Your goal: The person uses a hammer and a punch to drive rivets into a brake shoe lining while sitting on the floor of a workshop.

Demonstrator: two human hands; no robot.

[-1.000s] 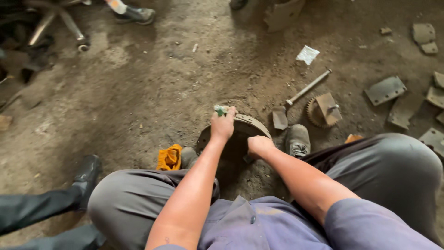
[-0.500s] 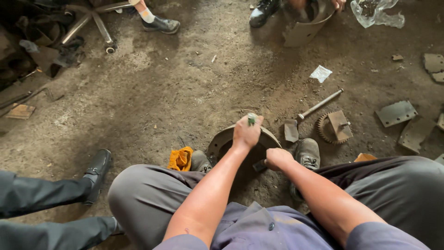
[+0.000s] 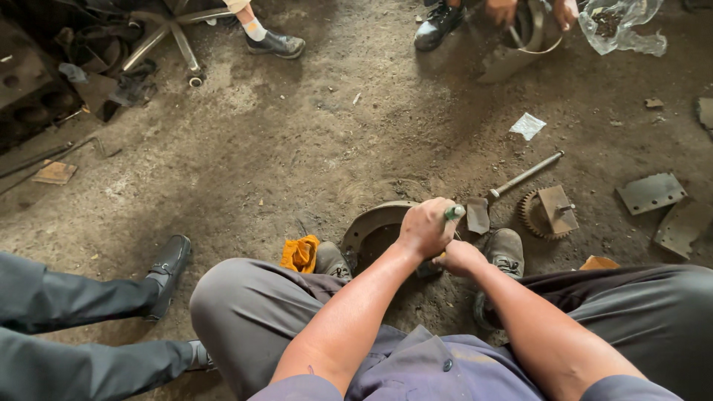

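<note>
Two hands worked at a round metal drum on the dirt floor.
Left hand [image 3: 425, 226] had its fingers wrapped tight around a green-handled tool [image 3: 454, 212], held over the drum [image 3: 371, 226] between the person's shoes. Right hand [image 3: 459, 257] sat just beside it, low against the drum; its grip could not be told. An orange rag [image 3: 299, 252] lay left, a toothed gear [image 3: 536, 215] right.

Clear plastic bag [image 3: 620, 26], top right
</note>
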